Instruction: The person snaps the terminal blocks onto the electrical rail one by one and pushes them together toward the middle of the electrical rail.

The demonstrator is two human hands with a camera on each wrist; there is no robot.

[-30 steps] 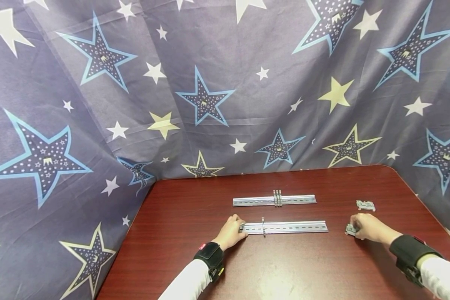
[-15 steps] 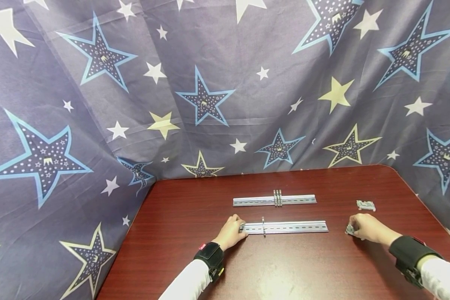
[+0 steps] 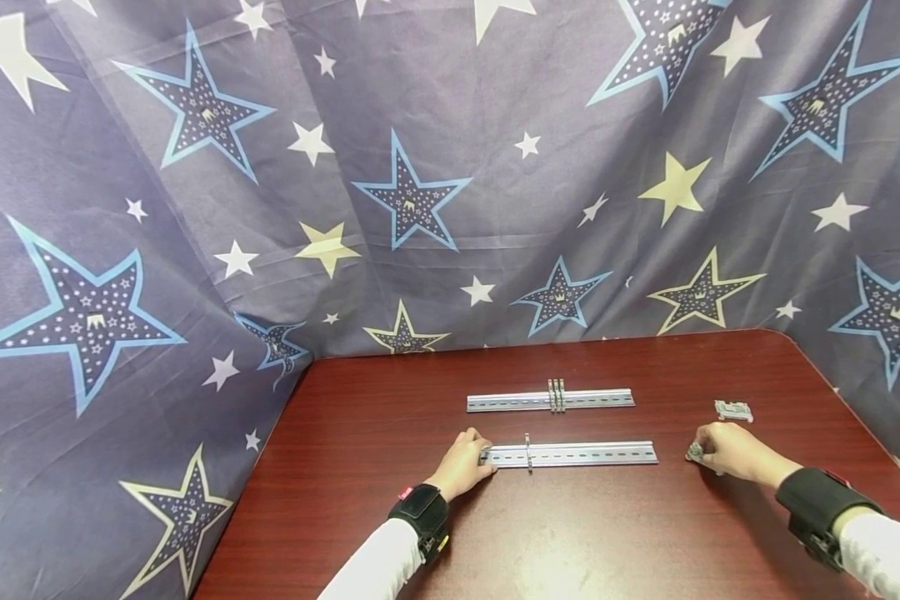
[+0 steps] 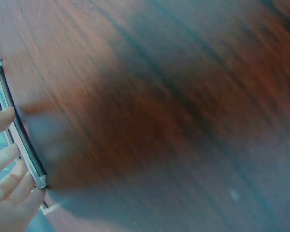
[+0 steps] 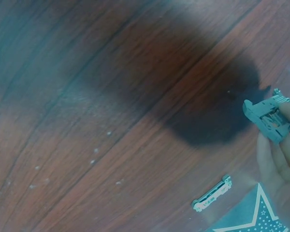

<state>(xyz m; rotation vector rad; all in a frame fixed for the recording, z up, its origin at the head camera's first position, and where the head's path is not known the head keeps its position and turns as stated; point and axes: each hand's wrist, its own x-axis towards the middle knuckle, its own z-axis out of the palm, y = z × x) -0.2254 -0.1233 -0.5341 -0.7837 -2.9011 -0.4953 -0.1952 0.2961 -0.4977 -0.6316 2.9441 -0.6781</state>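
Observation:
My left hand (image 3: 462, 463) grips the left end of the nearer slotted DIN rail (image 3: 592, 454). One grey terminal block (image 3: 528, 452) stands across that rail, right of the hand. In the left wrist view, my fingers (image 4: 12, 186) lie along the rail's end. My right hand (image 3: 738, 454) pinches another grey terminal block (image 5: 268, 116) between thumb and fingers. The right wrist view shows it tilted and above the table; part of it hides behind the fingers. A loose terminal block (image 3: 733, 410) lies on the table just beyond my right hand.
A second DIN rail (image 3: 506, 402) lies farther back, parallel to the first, with several terminal blocks (image 3: 557, 396) side by side on it. The reddish wooden table (image 3: 390, 400) ends at a star-patterned cloth (image 3: 450, 208) behind and at both sides.
My right hand has turned the pinched terminal block and moved it slightly left and up off the table. My left hand stays on the rail's end.

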